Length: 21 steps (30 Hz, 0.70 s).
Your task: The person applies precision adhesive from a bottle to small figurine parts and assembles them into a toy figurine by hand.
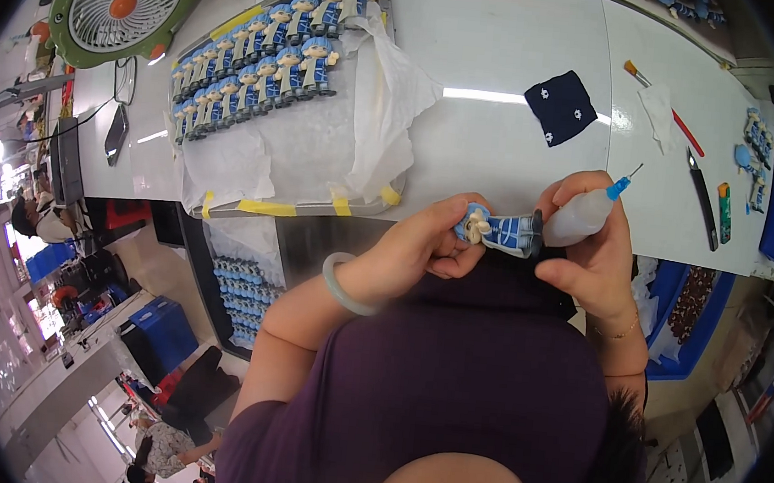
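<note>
We find the left hand (428, 245) closed around 1 small blue-and-grey figurine (501, 230), held lying sideways just above the near edge of the tabletop (513, 59). The right hand (593, 250) grips 1 squeeze bottle (583, 214) with a blue needle tip pointing up and away from the figurine. In our judgement, good work here means a steady figurine and a light squeeze. On the tray (367, 208), lined with white paper, we count about 20 finished figurines (261, 47) in 2 rows; the exact number is hard to tell. We also note 1 dark cloth (561, 106) and 1 green fan (127, 0).
</note>
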{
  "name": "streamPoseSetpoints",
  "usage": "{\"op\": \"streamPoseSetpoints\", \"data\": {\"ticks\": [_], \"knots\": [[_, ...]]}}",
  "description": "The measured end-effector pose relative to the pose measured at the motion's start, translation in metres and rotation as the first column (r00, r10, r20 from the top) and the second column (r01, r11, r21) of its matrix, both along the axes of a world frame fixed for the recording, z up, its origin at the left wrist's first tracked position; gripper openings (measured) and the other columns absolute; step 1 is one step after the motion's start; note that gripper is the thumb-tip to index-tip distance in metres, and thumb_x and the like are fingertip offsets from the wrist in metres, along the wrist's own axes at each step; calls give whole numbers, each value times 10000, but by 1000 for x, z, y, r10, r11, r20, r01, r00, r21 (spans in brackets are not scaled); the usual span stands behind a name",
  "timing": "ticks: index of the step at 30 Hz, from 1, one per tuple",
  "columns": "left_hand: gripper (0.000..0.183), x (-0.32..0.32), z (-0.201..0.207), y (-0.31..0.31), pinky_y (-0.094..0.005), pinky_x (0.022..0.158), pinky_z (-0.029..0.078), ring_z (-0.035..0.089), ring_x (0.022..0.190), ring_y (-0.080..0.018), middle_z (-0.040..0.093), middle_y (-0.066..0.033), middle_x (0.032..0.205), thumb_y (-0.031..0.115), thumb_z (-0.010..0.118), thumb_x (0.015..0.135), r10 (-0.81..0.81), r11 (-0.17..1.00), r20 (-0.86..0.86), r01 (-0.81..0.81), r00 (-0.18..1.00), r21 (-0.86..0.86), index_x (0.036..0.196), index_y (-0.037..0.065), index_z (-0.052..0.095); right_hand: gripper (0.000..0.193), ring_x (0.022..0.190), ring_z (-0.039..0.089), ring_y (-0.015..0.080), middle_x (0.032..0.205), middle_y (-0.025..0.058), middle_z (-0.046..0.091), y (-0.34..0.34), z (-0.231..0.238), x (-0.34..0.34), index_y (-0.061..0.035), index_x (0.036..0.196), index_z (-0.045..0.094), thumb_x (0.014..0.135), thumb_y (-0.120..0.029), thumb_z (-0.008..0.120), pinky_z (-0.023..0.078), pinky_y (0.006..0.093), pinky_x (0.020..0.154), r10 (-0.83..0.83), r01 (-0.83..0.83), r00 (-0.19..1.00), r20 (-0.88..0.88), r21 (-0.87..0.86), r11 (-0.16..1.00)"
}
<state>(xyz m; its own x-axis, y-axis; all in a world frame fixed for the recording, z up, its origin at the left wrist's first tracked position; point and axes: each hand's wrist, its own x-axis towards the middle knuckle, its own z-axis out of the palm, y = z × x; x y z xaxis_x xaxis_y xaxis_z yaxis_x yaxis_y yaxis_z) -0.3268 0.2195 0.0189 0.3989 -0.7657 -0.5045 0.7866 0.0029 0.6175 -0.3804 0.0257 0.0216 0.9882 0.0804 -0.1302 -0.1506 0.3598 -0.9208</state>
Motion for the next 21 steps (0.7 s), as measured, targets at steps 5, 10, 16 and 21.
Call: {"op": "streamPoseSetpoints", "data": {"ticks": [5,10,16,21], "knots": [[439,4,-5,9,-186,451,228,302,503,-63,491,-11,747,378,268,922,-156,988,-35,156,987,19,1080,13,456,377,759,486,103,905,62,523,0,-6,5,-60,862,463,608,-34,740,399,230,701,-16,15,1000,-24,-13,1000],[424,-1,-6,5,-186,504,265,361,581,-69,465,-35,767,406,237,923,-87,995,78,90,993,-41,1058,44,411,362,765,509,116,874,74,539,0,-12,-2,-59,844,460,613,-38,738,415,250,699,29,-29,999,18,-20,999],[397,-11,-9,-8,-210,635,323,393,727,-103,414,-85,934,398,327,882,237,970,451,-180,861,-166,1112,76,291,363,746,506,128,793,45,517,10,-11,-6,-61,824,465,605,-73,754,405,249,683,-48,49,997,60,-23,999],[412,-7,-4,-4,-230,685,358,434,785,-119,430,-86,988,405,365,858,210,977,459,-172,863,-125,1102,75,321,346,741,491,115,795,40,496,13,-7,-5,-56,832,460,634,-105,740,386,239,688,143,-143,986,88,-11,990]]}}
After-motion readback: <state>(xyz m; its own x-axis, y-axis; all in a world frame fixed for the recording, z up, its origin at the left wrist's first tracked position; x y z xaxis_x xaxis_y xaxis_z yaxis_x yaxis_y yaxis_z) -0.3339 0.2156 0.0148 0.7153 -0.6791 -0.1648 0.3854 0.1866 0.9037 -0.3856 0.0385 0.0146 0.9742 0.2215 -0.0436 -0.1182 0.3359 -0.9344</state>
